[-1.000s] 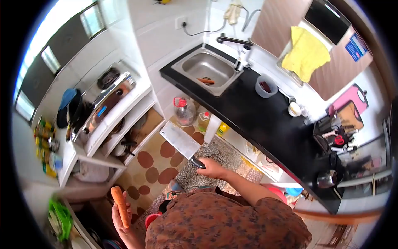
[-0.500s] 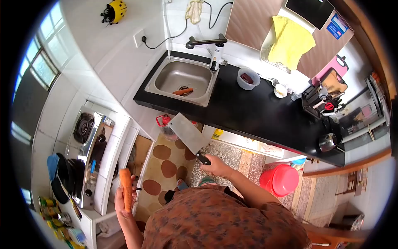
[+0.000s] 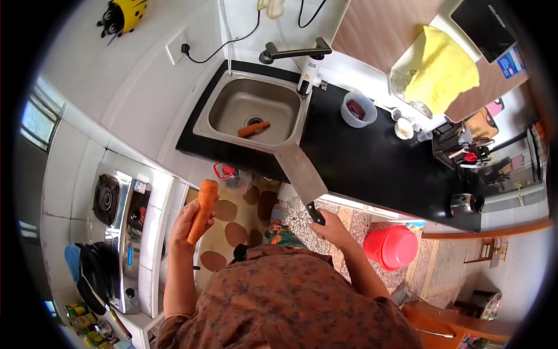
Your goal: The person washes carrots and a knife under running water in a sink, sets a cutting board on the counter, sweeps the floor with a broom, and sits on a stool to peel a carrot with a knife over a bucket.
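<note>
Carrot [image 3: 203, 210] 1, in the head view, tilts upward from the left grip [image 3: 183, 225], fingers curled around its lower half, leaving the top free. The right grip [image 3: 333, 228] wraps the handle of 1 cleaver [image 3: 302, 174], presumably keeping fingers off the blade, whose far end overlaps the sink's [image 3: 256, 96] near rim; contact is unclear. Carrot 2 [image 3: 254, 128] lies by the drain, walls likely stopping any roll. Hands stay apart over floor [image 3: 235, 232]; the tabletop [image 3: 372, 171] runs rightward.
</note>
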A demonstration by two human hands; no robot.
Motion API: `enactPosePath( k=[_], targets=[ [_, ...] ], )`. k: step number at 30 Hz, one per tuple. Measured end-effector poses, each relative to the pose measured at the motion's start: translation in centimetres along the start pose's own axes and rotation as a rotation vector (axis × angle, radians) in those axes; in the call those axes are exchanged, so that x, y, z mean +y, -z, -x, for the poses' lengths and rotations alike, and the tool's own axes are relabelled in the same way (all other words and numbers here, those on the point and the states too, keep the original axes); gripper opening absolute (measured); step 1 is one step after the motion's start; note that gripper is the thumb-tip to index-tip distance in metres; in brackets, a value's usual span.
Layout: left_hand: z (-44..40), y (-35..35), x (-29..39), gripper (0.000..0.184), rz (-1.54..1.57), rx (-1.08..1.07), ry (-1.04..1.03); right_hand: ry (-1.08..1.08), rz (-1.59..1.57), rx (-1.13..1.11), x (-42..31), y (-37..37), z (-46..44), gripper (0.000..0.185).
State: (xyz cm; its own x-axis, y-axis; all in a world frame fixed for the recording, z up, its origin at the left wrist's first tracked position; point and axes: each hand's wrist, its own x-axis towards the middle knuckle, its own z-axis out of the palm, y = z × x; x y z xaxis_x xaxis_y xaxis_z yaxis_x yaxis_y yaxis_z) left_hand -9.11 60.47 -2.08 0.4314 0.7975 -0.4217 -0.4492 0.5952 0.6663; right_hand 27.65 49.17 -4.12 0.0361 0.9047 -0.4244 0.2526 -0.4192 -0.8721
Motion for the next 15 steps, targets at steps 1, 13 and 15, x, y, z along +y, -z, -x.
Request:
enactPosePath(
  k=[1, 13, 15],
  targets=[
    [-1.1, -0.1, 0.3, 0.048, 0.035, 0.014, 0.018, 0.141, 0.102, 0.015, 0.4, 0.5, -2.3, 0.017],
    [-11.8, -2.7, 4.5, 0.050, 0.209, 0.086, 0.061, 0.314, 0.279, -0.042, -6.8, 5.1, -17.1, 0.029],
    [-13.2, -3.6, 5.1, 0.050, 0.209, 0.080, 0.076, 0.336, 0.310, -0.032, -6.0, 5.1, -18.1, 0.030]
  ],
)
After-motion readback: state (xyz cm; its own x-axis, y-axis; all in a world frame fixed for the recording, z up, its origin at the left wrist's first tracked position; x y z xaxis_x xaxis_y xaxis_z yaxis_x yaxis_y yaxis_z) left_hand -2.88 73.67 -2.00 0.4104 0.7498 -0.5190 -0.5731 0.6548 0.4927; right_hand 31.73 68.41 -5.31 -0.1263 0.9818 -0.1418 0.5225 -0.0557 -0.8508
